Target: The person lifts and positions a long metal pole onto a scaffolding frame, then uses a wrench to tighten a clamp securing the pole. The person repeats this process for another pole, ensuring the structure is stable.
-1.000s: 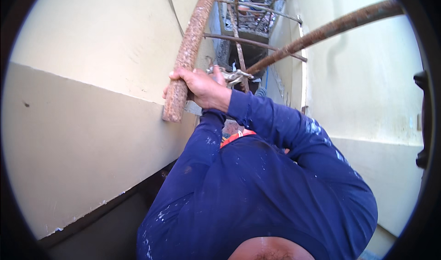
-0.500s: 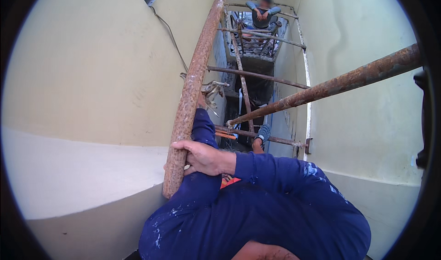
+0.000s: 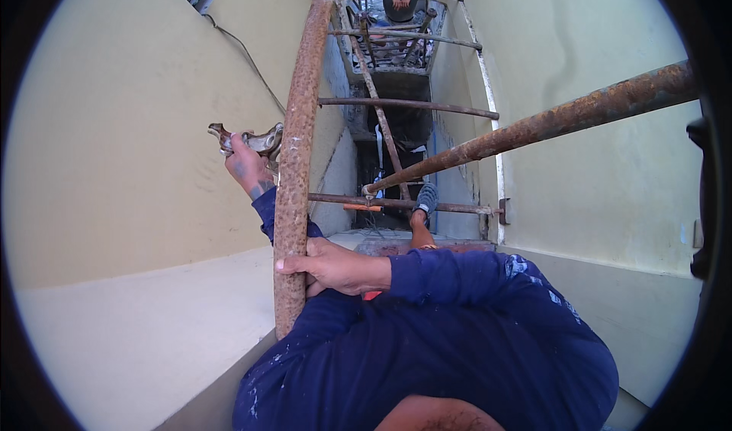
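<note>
The right hand point(image 3: 332, 265) is wrapped round one rusty scaffold pipe point(image 3: 294, 164); the left hand point(image 3: 248, 166), beyond it to the left, is clamped on one metal scaffold coupler point(image 3: 265, 142) near the wall point(image 3: 145, 164). Outward are one slanting pipe point(image 3: 549, 128), at least three crossbars point(image 3: 408, 106) and one other person point(image 3: 398, 3).

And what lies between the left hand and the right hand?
In the head view, the rusty pipe crosses between left hand and right hand, the left sleeve passing behind it.
</note>
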Motion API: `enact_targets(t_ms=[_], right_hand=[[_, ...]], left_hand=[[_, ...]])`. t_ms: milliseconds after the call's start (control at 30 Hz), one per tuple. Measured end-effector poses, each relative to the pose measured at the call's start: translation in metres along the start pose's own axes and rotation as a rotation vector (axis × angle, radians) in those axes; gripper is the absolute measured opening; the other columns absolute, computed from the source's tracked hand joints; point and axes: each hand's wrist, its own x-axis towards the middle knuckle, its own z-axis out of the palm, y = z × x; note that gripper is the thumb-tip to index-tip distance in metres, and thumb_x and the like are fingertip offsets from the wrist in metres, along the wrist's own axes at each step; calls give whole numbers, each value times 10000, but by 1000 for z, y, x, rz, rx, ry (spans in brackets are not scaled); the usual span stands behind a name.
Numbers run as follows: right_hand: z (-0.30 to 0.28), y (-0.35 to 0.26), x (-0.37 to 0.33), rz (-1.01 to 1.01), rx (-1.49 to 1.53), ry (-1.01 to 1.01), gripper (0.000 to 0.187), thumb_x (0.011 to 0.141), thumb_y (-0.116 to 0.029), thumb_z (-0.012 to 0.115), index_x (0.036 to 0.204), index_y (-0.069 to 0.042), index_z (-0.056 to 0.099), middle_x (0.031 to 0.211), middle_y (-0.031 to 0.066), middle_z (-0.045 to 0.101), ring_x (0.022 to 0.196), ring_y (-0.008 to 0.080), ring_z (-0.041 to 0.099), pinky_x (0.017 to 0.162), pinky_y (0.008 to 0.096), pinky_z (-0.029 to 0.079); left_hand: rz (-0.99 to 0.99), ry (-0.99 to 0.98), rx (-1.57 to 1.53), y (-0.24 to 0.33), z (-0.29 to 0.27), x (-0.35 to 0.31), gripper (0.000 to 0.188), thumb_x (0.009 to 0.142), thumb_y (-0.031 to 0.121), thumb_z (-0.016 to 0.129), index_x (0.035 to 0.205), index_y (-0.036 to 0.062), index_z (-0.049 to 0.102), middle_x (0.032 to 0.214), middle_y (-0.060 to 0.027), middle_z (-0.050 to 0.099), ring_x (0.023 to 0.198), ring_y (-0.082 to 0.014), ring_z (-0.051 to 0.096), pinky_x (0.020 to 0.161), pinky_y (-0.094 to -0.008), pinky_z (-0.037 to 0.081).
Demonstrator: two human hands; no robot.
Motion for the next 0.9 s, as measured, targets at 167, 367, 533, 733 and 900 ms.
enact_targets(t_ms=[167,367,533,733,900], right_hand=[[-6,-6,-3,-88,-294,132,451,973,-373,634,1092,60,594,957,145,658,849,230,681,710,397,598],[8,-17,-7,-86,-723,270,657,947,-567,566,830,71,670,558,133,621,465,222,626,525,332,545],[1,-36,-17,69,-1098,244,822,945,-672,455,621,56,653,494,144,602,420,233,600,494,352,521],[-20,-50,-31,-17,-1019,270,720,947,-633,494,686,20,650,534,109,606,494,212,616,540,324,511],[-57,-81,-147,-1481,-891,969,221,987,-181,539,1096,12,533,971,107,604,845,160,602,735,292,516]], left_hand=[[52,9,-34,20,6,-8,367,953,346,569,885,19,721,744,-47,650,524,-142,595,378,-279,368],[167,17,37,39,1,-23,362,963,338,566,892,20,723,747,-45,649,532,-132,594,386,-275,382],[210,-23,46,42,-4,-20,366,965,338,565,897,15,723,752,-46,651,539,-131,595,390,-269,394],[219,-133,42,39,13,-17,371,968,339,565,903,9,723,757,-48,654,547,-129,597,394,-262,409],[280,-21,101,35,-4,-15,393,981,304,557,860,-35,714,754,-89,664,655,-192,640,606,-339,526]])
